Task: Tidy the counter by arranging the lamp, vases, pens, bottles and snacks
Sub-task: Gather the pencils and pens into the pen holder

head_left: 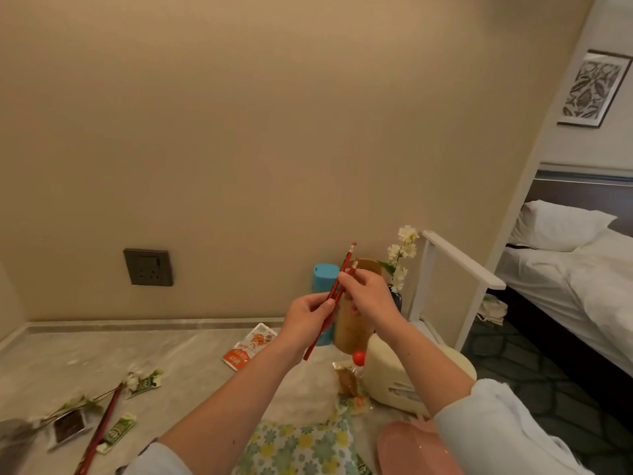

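Two red pencils [346,265] stand tilted in the air above the counter [102,358], eraser ends up. My left hand [305,317] grips them at mid-length. My right hand [368,293] pinches them near the top. Behind the hands stand a tan wooden cylinder [349,332], a blue bottle [323,274] and a dark vase holding white flowers [400,258]. The cream lamp [394,375] lies under my right forearm. An orange snack packet [249,344] lies flat near the wall. Another red pencil [99,430] lies at the front left.
Loose flower stems [78,402], green snack sachets [116,431] and a dark packet [70,426] are scattered front left. A floral cloth [298,447] and a pink object [414,447] sit at the front. A wall socket [148,267] is behind. A white frame [459,262] and a bed [582,262] stand to the right.
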